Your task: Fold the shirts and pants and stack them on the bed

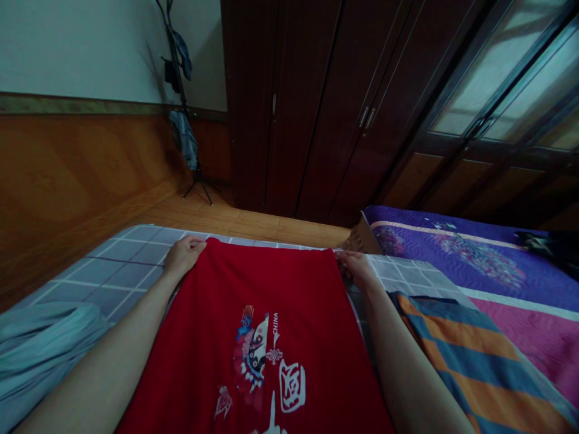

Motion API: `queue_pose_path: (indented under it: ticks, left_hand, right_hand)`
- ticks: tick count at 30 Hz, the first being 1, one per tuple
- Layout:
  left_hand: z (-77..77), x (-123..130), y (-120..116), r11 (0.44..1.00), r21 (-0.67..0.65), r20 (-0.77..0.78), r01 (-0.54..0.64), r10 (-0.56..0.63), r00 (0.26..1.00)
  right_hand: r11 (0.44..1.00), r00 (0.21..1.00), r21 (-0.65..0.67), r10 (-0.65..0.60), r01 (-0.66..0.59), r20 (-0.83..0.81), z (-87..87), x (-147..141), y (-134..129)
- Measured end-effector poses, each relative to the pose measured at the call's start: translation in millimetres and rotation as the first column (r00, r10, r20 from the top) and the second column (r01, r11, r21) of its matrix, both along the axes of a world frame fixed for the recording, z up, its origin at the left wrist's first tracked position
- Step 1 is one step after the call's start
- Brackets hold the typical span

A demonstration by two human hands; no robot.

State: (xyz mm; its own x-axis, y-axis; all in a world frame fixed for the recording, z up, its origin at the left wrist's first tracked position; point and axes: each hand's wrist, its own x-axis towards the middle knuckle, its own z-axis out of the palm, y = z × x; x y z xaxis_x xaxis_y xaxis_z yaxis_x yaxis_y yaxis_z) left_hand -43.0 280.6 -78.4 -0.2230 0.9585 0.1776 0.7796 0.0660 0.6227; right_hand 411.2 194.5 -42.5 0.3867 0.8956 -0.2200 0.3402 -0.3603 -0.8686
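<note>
Left hand [181,258] and right hand [358,267] pinch far corners of the red shirt [275,277]; uneven pulling could crease it.

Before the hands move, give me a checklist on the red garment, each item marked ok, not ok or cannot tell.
1. Left hand gripping the far left corner of the red garment: ok.
2. Right hand gripping the far right corner: ok.
3. Far edge running fairly straight between the hands: ok.
4. Printed side facing up, with the white "CHINA" lettering showing: ok.
5. Near edge lying flat: cannot tell, the picture cuts it off.
6. Orange-and-blue striped cloth clear of the garment: cannot tell, the right forearm hides part of the space between.
</note>
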Motion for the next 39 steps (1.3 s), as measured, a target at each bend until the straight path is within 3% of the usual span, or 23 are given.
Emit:
queue_pose_path:
  ticks: [10, 16, 22, 28, 33, 36, 39]
  left_hand:
    - [-4.0, -4, 5, 0.997, -0.034, 0.090, 0.066, -0.062, 0.994]
    - [-1.4, -5, 5, 0.997, -0.019, 0.088, 0.073, -0.071, 0.994]
    - [5.2, 19, -1, 0.989, 0.139, 0.066, 0.055, -0.065, 0.996]
    - [4.8, 24, -7, 0.989, 0.099, -0.012, 0.110, -0.109, 0.994]
    - [5.4, 22, -9, 0.994, 0.082, -0.012, 0.072, -0.071, 0.997]
    - [5.8, 25, -8, 0.991, 0.135, 0.031, 0.014, -0.018, 0.999]
    - [8.1, 27, -5, 0.977, 0.213, 0.106, 0.022, -0.046, 0.993]
  right_hand:
    - [0.997, 0.983, 0.029, 0.070, -0.076, 0.169, 3.7, -8, -2]
    - [1.000, 0.949, -0.021, 0.013, -0.007, 0.314, -8.1, -2, 7]
    - [0.990, 0.818, 0.061, -0.138, 0.125, 0.558, -7.0, 8, 8]
    - [0.989, 0.676, 0.078, -0.142, 0.125, 0.723, -6.2, -4, 3]
    - [0.990, 0.625, 0.053, -0.125, 0.132, 0.771, -6.1, -8, 3]
    - [0.991, 0.609, 0.060, -0.122, 0.122, 0.783, -5.3, -7, 2]
    - [0.986, 0.598, 0.100, -0.159, 0.132, 0.785, -4.4, -8, 2]
